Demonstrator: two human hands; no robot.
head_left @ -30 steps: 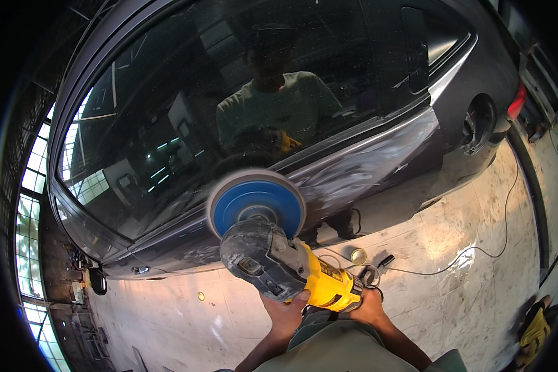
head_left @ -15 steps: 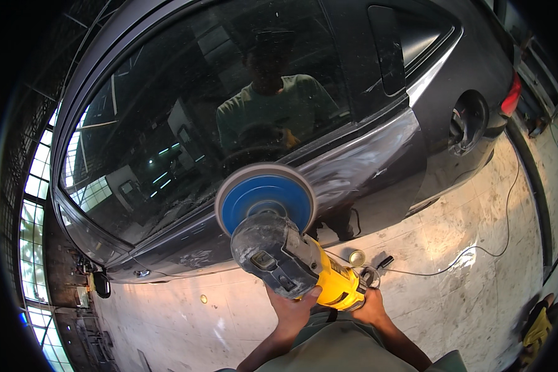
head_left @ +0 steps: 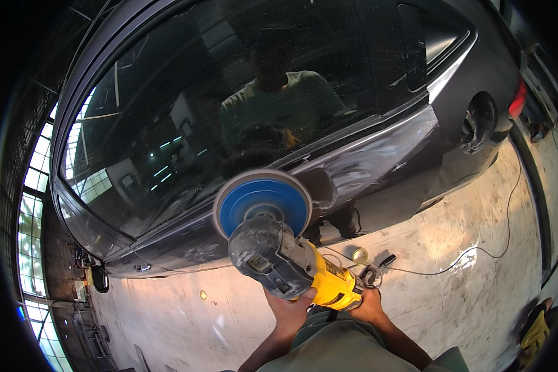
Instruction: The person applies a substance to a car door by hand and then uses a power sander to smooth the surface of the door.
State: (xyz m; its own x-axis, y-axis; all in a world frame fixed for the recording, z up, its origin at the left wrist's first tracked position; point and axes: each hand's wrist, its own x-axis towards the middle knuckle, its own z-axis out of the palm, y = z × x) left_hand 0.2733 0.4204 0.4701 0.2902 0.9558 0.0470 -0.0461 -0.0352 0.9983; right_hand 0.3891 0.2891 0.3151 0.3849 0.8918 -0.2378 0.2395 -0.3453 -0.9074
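Gripping the polisher (head_left: 291,263) with both hands, we curl our left hand (head_left: 289,308) shut under its grey head and wrap our right hand (head_left: 367,302) around the yellow rear grip. Its blue pad (head_left: 262,204) sits against the dark car (head_left: 366,161) door panel just below the window. Pale tile floor (head_left: 452,248) carries a thin cord (head_left: 477,251). Since half a second ago, the pad has stayed low on the door.

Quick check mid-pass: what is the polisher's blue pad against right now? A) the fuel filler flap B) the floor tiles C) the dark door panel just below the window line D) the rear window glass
C: the blue pad of the yellow polisher sits on the dark door panel below the window line, held by the left hand and right hand.
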